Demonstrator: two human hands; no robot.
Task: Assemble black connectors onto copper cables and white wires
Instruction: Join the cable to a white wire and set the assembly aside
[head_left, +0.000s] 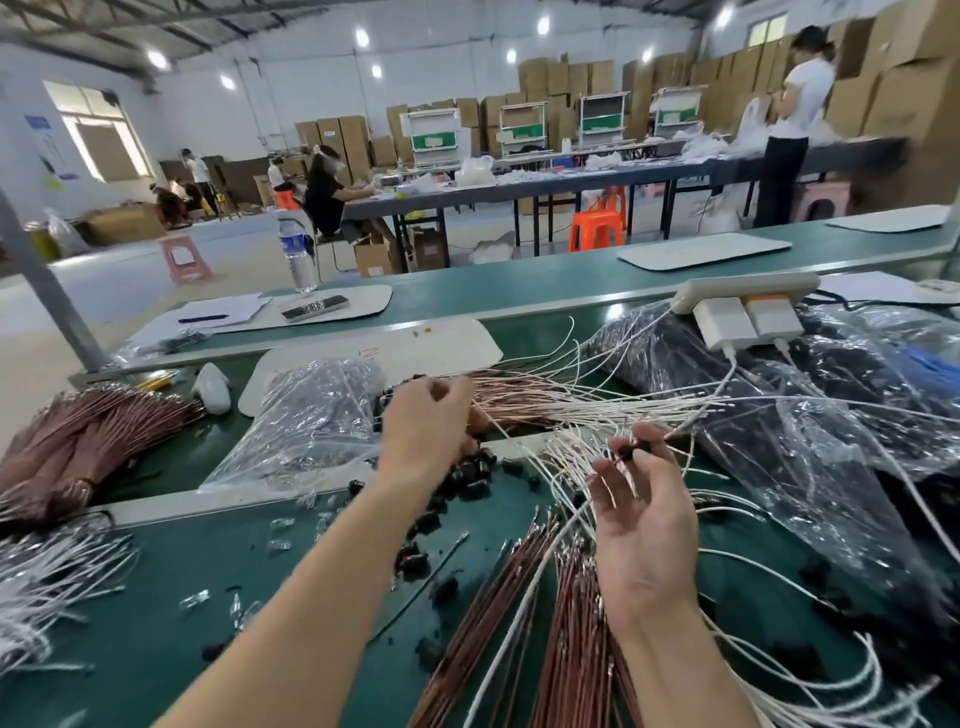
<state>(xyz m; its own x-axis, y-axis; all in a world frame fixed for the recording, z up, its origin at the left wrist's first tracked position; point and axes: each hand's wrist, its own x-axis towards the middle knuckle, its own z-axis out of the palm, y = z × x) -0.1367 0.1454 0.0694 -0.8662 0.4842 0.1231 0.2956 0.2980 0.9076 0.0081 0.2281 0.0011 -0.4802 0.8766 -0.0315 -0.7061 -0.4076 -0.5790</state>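
Workbench: green bench surface (182, 597) in a warehouse hall, with stacked cardboard boxes (904, 88) and other people at a far table (519, 189).
Your right hand (644, 525): palm turned toward you, thumb and forefinger pinching a black connector (631, 451); the remaining fingers are loosely spread.
Held part: the black connector is raised above the white wires (623, 405), and one white wire leads out of it to the right.
Your left hand (426, 426): back toward you, fingers curled down into the far copper cables (519, 397); the fingertips are hidden, so you cannot tell whether they grasp anything.
Foreground: near copper cables (498, 618) lie fanned on the surface between your forearms.
Loose stock: loose connectors (470, 480), black, lie scattered under and just beside your left wrist.
Packaging: a crumpled clear bag (311, 415) lies left of your left hand, partly on a white mat (415, 351).
Left edge: a tied copper bundle (98, 431) and, nearer you, a sheaf of white leads (47, 571).
Right side: dark bagged stock (665, 353) lies beside a power strip (748, 291) with two chargers plugged in.
Back rail: a water bottle (300, 257) stands upright.
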